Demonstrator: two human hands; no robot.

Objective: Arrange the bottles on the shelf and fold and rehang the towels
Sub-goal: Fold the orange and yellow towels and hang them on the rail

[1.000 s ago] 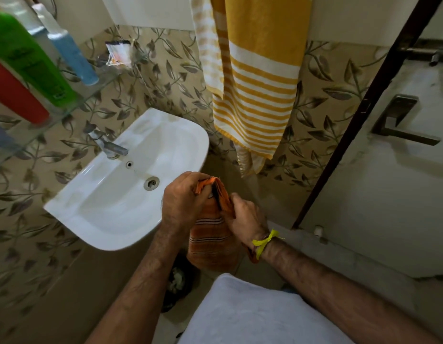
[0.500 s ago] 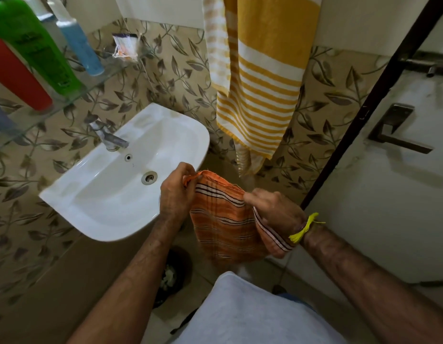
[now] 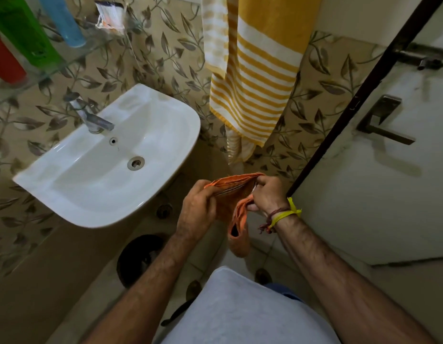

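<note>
The small orange striped cloth towel (image 3: 236, 194) is being pinched at its folded upper edge by the left hand (image 3: 199, 209) and the right hand (image 3: 267, 194), fingers curled round the fabric. Its long axis is being held roughly level between them, a loose end drooping below the right hand. The yellow-and-white striped hanging towel (image 3: 257, 78) is being left above, nearer the right arm. Its rail is cut off, and the fold layers are hard to make out.

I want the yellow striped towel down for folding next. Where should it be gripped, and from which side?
Probably by the lower hem of the yellow striped towel, reaching up from below and in front. It hangs flat against the wall with that edge free beside the sink; its top runs out of frame.
</note>
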